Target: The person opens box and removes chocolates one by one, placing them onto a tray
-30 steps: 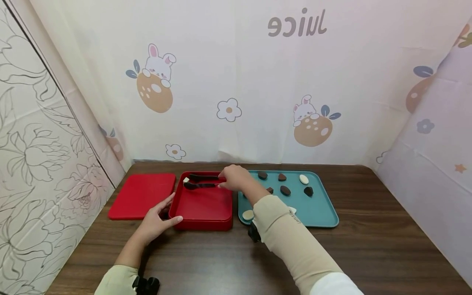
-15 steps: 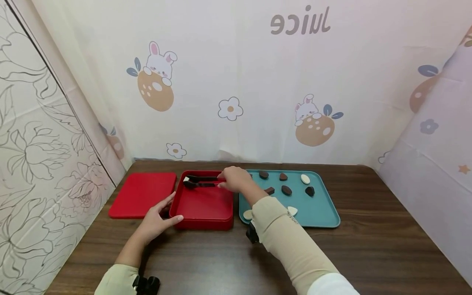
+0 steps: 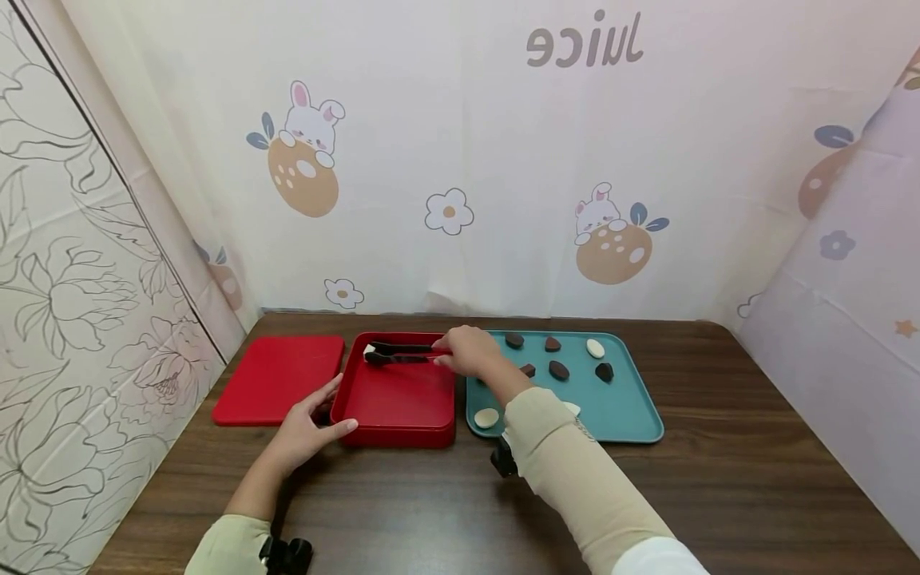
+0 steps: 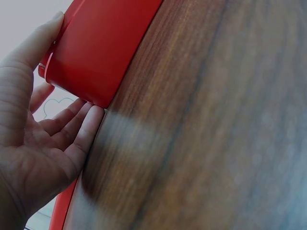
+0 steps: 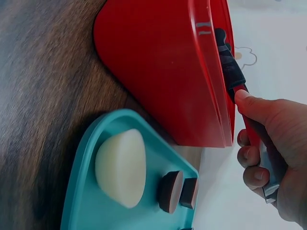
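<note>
My right hand grips a pair of tongs with red handles and black tips. In the head view the tips lie inside the red box, near its back left corner. A small white piece shows at the tips; whether they pinch it I cannot tell. The right wrist view shows the tongs crossing the box's rim, with the ends hidden inside. My left hand rests against the box's front left corner, thumb at the rim and fingers along the side, as the left wrist view also shows.
A red lid lies flat left of the box. Close on the right, a teal tray carries several dark brown and cream-coloured chocolate-like pieces, including a cream one near its front left corner. All stand on a dark wooden table.
Over the last half second, my right hand and the tongs have shifted a little to the right, and the white piece at the tips slightly too. My left hand and the box stay in place.
</note>
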The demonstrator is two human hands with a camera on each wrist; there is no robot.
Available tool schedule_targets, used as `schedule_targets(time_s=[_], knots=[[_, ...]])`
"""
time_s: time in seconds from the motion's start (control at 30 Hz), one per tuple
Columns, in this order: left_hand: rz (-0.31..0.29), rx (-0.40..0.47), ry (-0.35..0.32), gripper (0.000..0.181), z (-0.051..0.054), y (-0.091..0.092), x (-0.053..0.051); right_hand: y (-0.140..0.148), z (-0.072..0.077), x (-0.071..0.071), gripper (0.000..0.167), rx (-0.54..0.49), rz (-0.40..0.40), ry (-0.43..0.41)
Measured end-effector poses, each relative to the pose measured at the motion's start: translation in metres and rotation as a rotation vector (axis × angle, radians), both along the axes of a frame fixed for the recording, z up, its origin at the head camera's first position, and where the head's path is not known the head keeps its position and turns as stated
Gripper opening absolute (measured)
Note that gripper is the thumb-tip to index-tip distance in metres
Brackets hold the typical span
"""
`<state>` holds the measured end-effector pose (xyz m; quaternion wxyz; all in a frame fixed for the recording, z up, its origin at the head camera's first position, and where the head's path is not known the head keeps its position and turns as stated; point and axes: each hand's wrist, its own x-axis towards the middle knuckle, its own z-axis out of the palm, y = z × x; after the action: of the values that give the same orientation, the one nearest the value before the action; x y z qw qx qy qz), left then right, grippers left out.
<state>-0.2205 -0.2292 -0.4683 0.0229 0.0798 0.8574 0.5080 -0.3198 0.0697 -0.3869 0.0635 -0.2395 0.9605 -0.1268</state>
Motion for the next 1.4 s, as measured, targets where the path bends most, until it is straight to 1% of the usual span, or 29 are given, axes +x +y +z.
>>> schedule_targets(time_s=[0.13, 0.27, 0.4, 0.63, 0.87, 1.07, 1.17, 1.4], knots=[[0.000, 0.008, 0.004, 0.085, 0.002, 0.000, 0.001, 0.009, -0.002, 0.001, 0.037, -0.017, 0.019, 0.018], [0.001, 0.012, 0.006, 0.084, 0.004, 0.001, 0.003, 0.016, 0.002, 0.006, 0.038, -0.049, 0.026, 0.011], [0.005, 0.004, 0.010, 0.084, 0.004, 0.001, 0.003, 0.024, 0.006, 0.012, 0.038, -0.073, 0.024, 0.010], [0.007, 0.007, 0.021, 0.083, 0.004, 0.002, 0.004, 0.037, 0.005, 0.020, 0.038, -0.093, 0.005, 0.039], [0.006, 0.001, 0.013, 0.084, 0.003, 0.002, 0.003, 0.051, 0.006, 0.030, 0.039, -0.141, 0.022, 0.054], [0.006, 0.010, 0.018, 0.084, 0.001, 0.001, 0.003, 0.060, 0.007, 0.039, 0.041, -0.178, 0.049, 0.087], [0.007, 0.012, 0.013, 0.084, 0.000, 0.001, 0.003, 0.065, 0.007, 0.044, 0.041, -0.199, 0.045, 0.093], [0.004, 0.014, 0.016, 0.084, -0.001, 0.001, 0.002, 0.076, 0.004, 0.055, 0.040, -0.218, -0.010, 0.082]])
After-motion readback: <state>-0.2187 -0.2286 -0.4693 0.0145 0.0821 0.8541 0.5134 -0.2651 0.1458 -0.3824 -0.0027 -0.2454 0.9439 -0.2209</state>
